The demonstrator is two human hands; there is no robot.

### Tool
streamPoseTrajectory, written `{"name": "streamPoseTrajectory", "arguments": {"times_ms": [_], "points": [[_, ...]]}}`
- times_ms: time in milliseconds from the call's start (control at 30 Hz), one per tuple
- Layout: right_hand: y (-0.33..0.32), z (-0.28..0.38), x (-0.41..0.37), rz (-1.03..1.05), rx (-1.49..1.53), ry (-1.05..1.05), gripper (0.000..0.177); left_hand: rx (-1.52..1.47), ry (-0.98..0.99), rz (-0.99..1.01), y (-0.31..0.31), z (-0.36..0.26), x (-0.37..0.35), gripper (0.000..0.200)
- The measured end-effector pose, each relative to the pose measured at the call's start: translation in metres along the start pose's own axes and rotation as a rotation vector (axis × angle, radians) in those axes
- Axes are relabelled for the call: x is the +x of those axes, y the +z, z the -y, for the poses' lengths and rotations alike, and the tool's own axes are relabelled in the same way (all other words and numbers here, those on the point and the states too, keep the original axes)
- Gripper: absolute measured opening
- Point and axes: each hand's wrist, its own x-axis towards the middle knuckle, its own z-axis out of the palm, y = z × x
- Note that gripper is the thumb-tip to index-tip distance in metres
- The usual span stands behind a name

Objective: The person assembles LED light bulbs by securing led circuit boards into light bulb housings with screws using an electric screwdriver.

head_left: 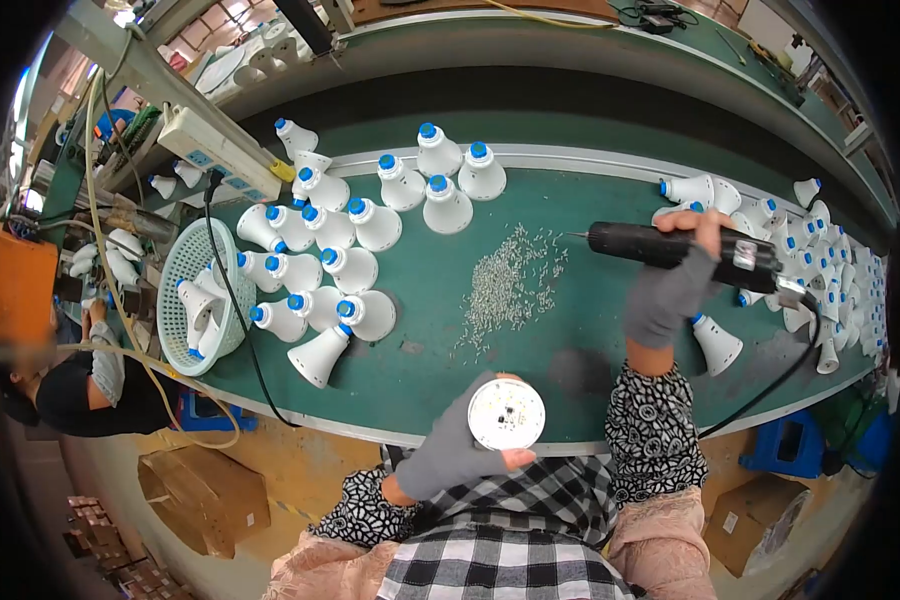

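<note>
My left hand (455, 440), in a grey fingerless glove, grips a white bulb housing (507, 414) near the table's front edge. Its round face, with a small circuit board on it, points up at me. My right hand (682, 275), gloved alike, is wrapped round a black electric screwdriver (682, 250) held level above the table. The thin bit points left, over the right edge of a scattered pile of small screws (510, 285). Bit and housing are well apart.
White housings with blue caps (335, 225) stand left of the screws; many more (800, 250) crowd the right end. A pale green basket (175, 310) holds several. The screwdriver's black cable (770, 385) runs off the front edge. Another person (80, 375) sits at far left.
</note>
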Motion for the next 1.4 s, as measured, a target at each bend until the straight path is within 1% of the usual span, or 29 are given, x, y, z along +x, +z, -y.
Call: {"name": "streamPoseTrajectory", "arguments": {"times_ms": [100,200,500,600,633,667,733,767,867,933,967,1067,1167,1267,1400], "points": [[0.008,-0.018,-0.003,0.010,-0.049,0.044,0.022,-0.023,-0.004,0.001,0.002,0.001,0.002,0.069],[0.010,-0.033,-0.004,0.032,-0.072,0.025,0.019,-0.005,-0.013,0.000,-0.001,0.002,0.006,0.069],[0.010,-0.043,-0.007,0.029,-0.092,0.073,0.020,-0.004,-0.013,-0.036,-0.010,0.002,0.007,0.069],[0.004,-0.028,-0.006,0.113,-0.105,-0.017,0.022,0.027,0.022,-0.049,-0.013,0.001,0.008,0.069],[0.004,-0.015,-0.005,0.034,-0.046,0.129,0.022,0.039,0.040,-0.051,-0.015,0.001,0.009,0.069],[-0.002,-0.005,-0.004,0.059,0.016,0.178,0.021,0.081,0.104,-0.051,-0.017,-0.001,0.011,0.070],[-0.010,0.024,-0.008,0.162,0.220,0.260,0.020,0.166,0.234,-0.050,-0.020,-0.007,0.017,0.071],[-0.012,0.037,-0.012,0.143,0.244,0.283,0.020,0.206,0.210,-0.057,-0.020,-0.013,0.016,0.073],[-0.024,0.065,-0.020,0.132,0.315,0.350,0.021,0.452,0.408,-0.048,-0.015,-0.018,0.018,0.070],[-0.031,0.077,-0.024,0.133,0.371,0.404,0.021,0.534,0.437,-0.058,-0.006,-0.020,0.017,0.069],[-0.034,0.081,-0.026,0.101,0.409,0.437,0.022,0.576,0.450,-0.065,-0.003,-0.020,0.016,0.069],[-0.043,0.088,-0.030,0.067,0.478,0.503,0.022,0.589,0.458,-0.013,0.001,-0.015,0.012,0.073],[-0.045,0.093,-0.035,0.030,0.532,0.548,0.022,0.569,0.451,-0.006,0.007,-0.018,0.007,0.074],[-0.045,0.095,-0.038,-0.007,0.526,0.550,0.022,0.570,0.457,-0.025,0.011,-0.019,0.003,0.074],[-0.047,0.098,-0.041,0.005,0.545,0.554,0.022,0.599,0.452,-0.083,0.013,-0.020,-0.002,0.073]]}}
